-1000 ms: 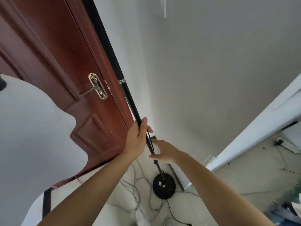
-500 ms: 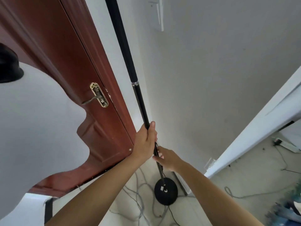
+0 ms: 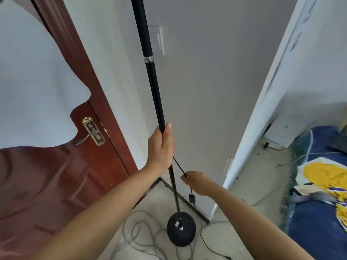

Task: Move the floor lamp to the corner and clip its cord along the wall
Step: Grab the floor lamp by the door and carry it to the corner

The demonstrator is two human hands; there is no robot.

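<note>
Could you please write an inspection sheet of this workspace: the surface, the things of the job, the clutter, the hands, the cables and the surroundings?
Surface: pale floor, dusty, near the wall corner.
Job's things: floor lamp pole upright; its round black base stands on the floor close to the corner. Cord clips: nothing seen.
Clutter: blue and yellow fabric on the floor at the right.
Hands: left hand grips the pole; right hand pinches the lamp cord.
Cables: grey cable loops beside the base; an inline switch hangs on the cord.
Surroundings: red-brown door with brass handle, wall switch.
</note>
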